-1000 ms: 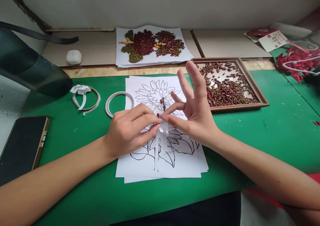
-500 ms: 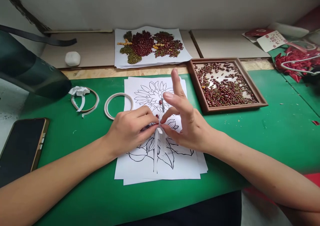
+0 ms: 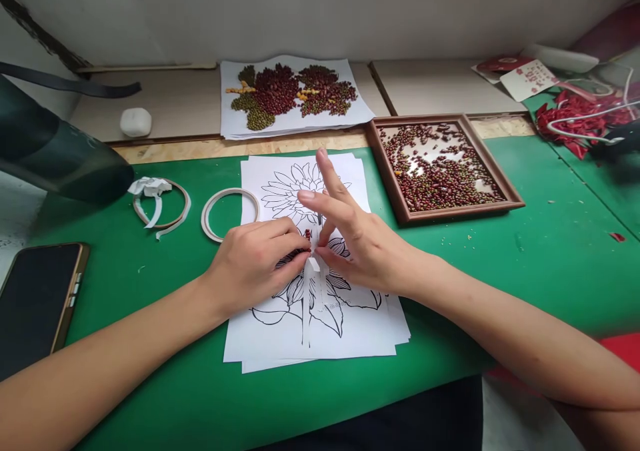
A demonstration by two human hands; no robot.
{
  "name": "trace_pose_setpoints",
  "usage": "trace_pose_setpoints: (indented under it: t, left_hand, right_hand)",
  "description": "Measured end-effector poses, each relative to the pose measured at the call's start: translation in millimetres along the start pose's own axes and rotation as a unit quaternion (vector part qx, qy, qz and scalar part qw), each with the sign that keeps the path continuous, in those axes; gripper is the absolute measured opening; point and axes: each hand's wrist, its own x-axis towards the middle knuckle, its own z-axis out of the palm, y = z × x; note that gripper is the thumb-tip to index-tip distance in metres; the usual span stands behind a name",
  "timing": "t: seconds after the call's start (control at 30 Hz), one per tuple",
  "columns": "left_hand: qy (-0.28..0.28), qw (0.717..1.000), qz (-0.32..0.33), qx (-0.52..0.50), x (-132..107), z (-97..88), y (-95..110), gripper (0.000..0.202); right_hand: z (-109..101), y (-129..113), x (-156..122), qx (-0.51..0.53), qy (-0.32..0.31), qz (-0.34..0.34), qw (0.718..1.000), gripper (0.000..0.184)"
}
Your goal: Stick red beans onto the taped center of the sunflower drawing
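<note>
My left hand (image 3: 260,261) pinches a small white piece of tape (image 3: 313,264) between thumb and forefinger, low over a line drawing of sunflowers (image 3: 290,191). From the other side, my right hand (image 3: 353,238) brings its thumb and a bent finger together at the same piece, the other fingers raised and spread. Whatever lies right between the fingertips is too small to make out. A few dark red beans (image 3: 308,234) sit on the drawing just beyond the fingertips. A tape roll (image 3: 205,218) lies on the green tabletop, touching or close to the sheets' left edge.
A brown-framed tray (image 3: 395,194) of mixed red and green beans stands at right. Behind is a bean picture (image 3: 295,121) on paper. Left are a thinner tape ring with peeled strips (image 3: 187,204), a phone (image 3: 40,298), a dark bottle (image 3: 75,151) and a white case (image 3: 135,122).
The view has shifted slightly, moving most things a little to the left. My right hand's raised fingers have tipped left, and its fingertips have drawn back very slightly from my left hand's.
</note>
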Motion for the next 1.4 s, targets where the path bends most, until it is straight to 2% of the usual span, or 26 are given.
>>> trace_pose_setpoints:
  t: [0.3, 0.53, 0.6, 0.83, 1.17, 1.3, 1.4]
  left_hand:
    - [0.013, 1.0, 0.0, 0.01, -1.1, 1.0, 0.4, 0.007]
    - [0.027, 0.999, -0.013, -0.01, 1.5, -1.9, 4.6, 0.013]
    - [0.031, 0.999, -0.019, -0.021, 1.3, -1.8, 4.5, 0.019]
    - [0.036, 0.999, -0.022, -0.019, 0.2, -0.6, 3.7, 0.023]
    - [0.03, 0.999, -0.019, -0.012, 0.3, -1.3, 3.7, 0.023]
    - [0.024, 1.0, -0.016, -0.006, 0.3, -1.8, 3.8, 0.024]
    - [0.026, 1.0, -0.01, -0.007, 0.0, -1.7, 3.4, 0.023]
  right_hand:
    - [2.6, 0.8, 1.8, -0.035, 0.002, -0.016, 0.999, 0.076]
    - [-0.3, 7.9, 5.1, -0.132, 0.005, -0.054, 0.99, 0.023]
    - [-2.4, 9.4, 5.2, -0.144, -0.005, -0.069, 0.987, 0.014]
    - [-2.6, 10.4, 4.8, -0.144, -0.041, -0.115, 0.982, 0.018]
    - [1.1, 10.3, 3.9, -0.161, -0.057, -0.114, 0.979, 0.021]
    - [-0.4, 10.9, 4.3, -0.149, -0.033, -0.118, 0.981, 0.019]
    - [-9.3, 11.6, 5.9, -0.153, 0.025, -0.11, 0.982, 0.018]
